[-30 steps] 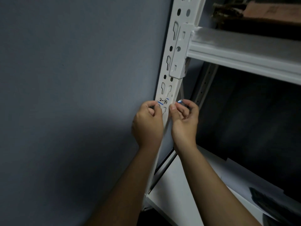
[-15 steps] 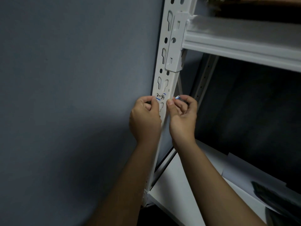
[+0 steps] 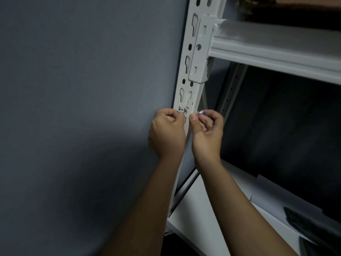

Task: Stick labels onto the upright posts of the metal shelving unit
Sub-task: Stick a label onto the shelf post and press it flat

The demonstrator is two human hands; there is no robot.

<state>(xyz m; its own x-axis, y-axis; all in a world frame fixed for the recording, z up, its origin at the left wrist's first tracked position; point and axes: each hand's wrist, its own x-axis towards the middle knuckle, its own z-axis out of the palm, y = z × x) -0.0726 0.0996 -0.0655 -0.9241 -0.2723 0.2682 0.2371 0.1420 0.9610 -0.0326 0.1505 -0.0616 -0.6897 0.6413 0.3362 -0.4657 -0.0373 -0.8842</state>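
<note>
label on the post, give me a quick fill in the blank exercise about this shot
1. The label on the white post reads ____.
2. The left hand and the right hand each pinch one ____ of the label.
3. The label sits ____ the shelf bracket.
4. Left of the post is a plain grey ____.

Missing words: 2-4; end; below; wall

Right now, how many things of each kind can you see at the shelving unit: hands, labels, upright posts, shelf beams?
Hands: 2, left hand and right hand
Labels: 1, the label marked 2-4
Upright posts: 2, front post and rear post
Shelf beams: 1, the beam
Total: 6
</note>
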